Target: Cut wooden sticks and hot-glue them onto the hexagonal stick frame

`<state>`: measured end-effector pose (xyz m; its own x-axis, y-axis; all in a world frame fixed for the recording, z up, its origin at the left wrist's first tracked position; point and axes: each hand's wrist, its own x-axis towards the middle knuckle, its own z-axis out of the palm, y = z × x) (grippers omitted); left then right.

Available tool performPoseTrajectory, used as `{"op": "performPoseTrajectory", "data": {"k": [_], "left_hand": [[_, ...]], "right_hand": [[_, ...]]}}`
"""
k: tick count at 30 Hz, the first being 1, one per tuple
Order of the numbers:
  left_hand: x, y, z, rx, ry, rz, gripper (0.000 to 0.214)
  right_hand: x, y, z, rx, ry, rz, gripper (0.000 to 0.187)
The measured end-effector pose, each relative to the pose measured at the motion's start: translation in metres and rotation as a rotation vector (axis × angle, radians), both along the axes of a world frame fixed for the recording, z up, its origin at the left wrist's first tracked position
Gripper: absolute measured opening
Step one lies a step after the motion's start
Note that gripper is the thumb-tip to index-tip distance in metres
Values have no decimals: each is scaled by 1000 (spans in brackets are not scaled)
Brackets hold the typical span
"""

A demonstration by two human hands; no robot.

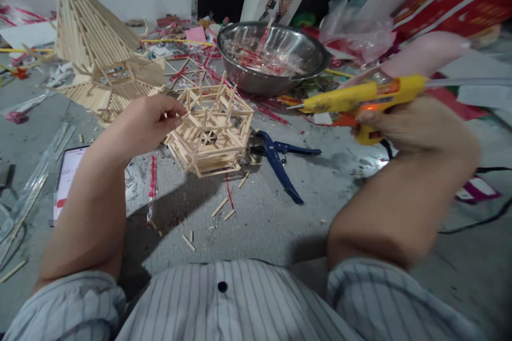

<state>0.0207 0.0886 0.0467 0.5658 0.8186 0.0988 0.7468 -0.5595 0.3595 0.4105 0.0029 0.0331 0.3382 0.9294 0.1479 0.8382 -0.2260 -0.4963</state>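
Note:
My right hand (412, 122) grips a yellow hot glue gun (348, 98), its nozzle pointing left and a clear glue stick trailing out the back. On the left, my left hand (148, 120) has its fingertips pinched at the upper left edge of a many-sided frame of thin wooden sticks (210, 138); whether they hold one single stick is hidden. Short sticks stand up from the frame's top. Close to its right side lie blue-handled cutters (280, 162). Behind my left hand stands a larger stick model with a pointed roof (94, 26).
A steel bowl (272, 77) with red-and-clear wrappers stands behind the frame. A phone (70, 170) lies beside my left forearm. Cut stick pieces (220, 206) are scattered in front. Plastic bags (356, 37) and paper clutter the back right; a black cable (476, 224) runs at right.

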Motion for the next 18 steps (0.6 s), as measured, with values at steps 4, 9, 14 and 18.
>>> {"op": "performPoseTrajectory", "data": {"k": [4,9,14,18], "left_hand": [[-1,-1,2,-2,12,0,30],[1,-3,5,-13,31,-9,28],[5,-4,6,-20,37,-10,25],[5,-4,5,-17,29,-50,27]], "right_hand": [[42,8,-21,-110,370,-132,14],[73,17,-54,-294,694,-188,27],[90,20,-76,-423,768,-265,32],[88,16,-86,-480,711,-204,35]]}}
